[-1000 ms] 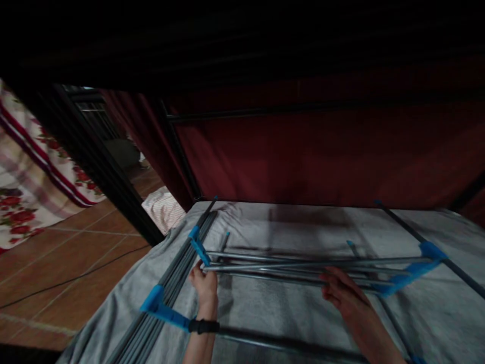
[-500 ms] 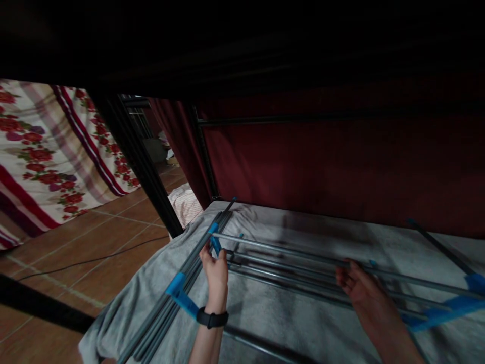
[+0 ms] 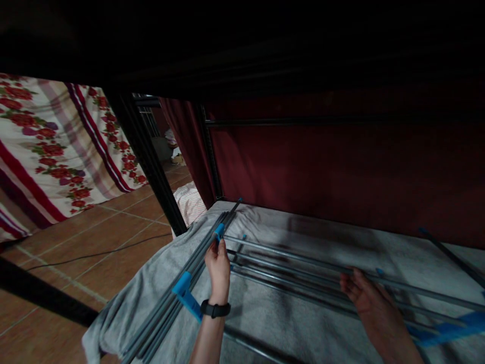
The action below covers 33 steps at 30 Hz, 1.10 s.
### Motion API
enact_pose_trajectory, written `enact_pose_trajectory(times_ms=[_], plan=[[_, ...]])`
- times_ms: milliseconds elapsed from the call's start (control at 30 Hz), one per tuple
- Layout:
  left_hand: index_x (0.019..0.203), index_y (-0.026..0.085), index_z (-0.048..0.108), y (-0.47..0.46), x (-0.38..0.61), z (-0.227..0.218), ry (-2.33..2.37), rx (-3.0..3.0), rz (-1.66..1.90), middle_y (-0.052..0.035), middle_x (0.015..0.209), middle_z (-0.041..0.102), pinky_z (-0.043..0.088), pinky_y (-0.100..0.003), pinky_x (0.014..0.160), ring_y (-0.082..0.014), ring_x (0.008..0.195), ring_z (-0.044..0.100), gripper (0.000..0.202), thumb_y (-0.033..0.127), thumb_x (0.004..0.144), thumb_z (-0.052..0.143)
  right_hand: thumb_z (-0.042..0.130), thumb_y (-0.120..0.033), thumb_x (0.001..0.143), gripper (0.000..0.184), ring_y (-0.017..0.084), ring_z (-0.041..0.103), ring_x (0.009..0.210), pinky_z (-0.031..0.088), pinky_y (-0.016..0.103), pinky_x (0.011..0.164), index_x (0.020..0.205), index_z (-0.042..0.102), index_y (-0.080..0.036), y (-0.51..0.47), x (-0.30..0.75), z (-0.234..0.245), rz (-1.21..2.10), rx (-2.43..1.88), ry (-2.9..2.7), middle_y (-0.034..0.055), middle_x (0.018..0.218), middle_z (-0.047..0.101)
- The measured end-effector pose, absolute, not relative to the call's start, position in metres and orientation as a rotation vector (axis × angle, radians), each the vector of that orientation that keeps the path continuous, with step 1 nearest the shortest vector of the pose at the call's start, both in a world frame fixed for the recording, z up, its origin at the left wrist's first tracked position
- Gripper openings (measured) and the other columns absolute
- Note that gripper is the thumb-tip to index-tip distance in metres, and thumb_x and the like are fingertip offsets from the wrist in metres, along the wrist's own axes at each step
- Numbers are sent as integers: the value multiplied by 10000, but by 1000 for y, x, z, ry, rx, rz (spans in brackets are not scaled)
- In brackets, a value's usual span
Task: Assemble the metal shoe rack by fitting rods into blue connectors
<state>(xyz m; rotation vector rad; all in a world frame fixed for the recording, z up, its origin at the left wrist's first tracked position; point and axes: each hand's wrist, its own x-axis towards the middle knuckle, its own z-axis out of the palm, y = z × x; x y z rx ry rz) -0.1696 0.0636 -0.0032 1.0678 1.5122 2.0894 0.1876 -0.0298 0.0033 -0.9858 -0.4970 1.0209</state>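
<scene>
One rod (image 3: 288, 253) ran rightward from the blue connector (image 3: 219, 230), pinched by the left hand (image 3: 218, 268), through the gripping right hand (image 3: 367, 297).

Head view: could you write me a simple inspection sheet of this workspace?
Surface: grey blanket, wrinkled towards its left edge.
Job's things: metal rods running across; a rod bundle at left; blue brackets.
Clutter: pale striped cloth beyond the far left corner.
Hands: left hand, wearing a black wristband, at the far bracket; right hand at the rods; grips unclear.
Cables: one dark cable along the tiled floor.
Surroundings: dark post, dark red backdrop, floral cloth.
</scene>
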Motion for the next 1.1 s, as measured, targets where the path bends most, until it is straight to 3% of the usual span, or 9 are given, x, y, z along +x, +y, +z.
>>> enact_pose_trajectory(times_ms=[133,467,700,900,1100], plan=[[1068,132,783,67,-173,-7,1586,1090,2074,-203,1207,786,455,-549,1202,-366,1217,709,414,461,841,674,1038,-471,542,418,198,780,749,668,276,668,810,824,-232,-32,188,0,1069,-993,-446,27,822,796],[1095,147,789,71,-176,-14,1576,1084,2051,-182,1242,787,466,-560,1202,-365,1231,712,379,407,830,714,1035,-479,553,416,212,793,766,674,280,687,833,841,-240,-38,195,-3,1061,-997,-499,40,855,815],[1046,164,803,76,-175,-14,1482,1025,2121,-145,1109,816,452,-538,1218,-339,1226,716,317,356,806,726,1020,-499,591,389,208,792,778,677,297,697,842,845,-259,-36,188,-10,1094,-982,-537,28,895,824],[1120,189,795,74,-175,-12,1450,972,2096,-116,1178,808,437,-501,1239,-307,1271,696,323,323,836,721,1017,-496,598,384,207,794,779,674,294,692,859,849,-270,-37,193,-12,1095,-978,-511,23,875,824],[1084,170,793,73,-171,-4,1445,1024,2117,-126,1184,801,434,-495,1234,-317,1252,694,337,363,814,733,1020,-513,574,417,220,793,763,676,315,684,857,850,-259,-35,194,-12,1082,-991,-512,36,851,822]])
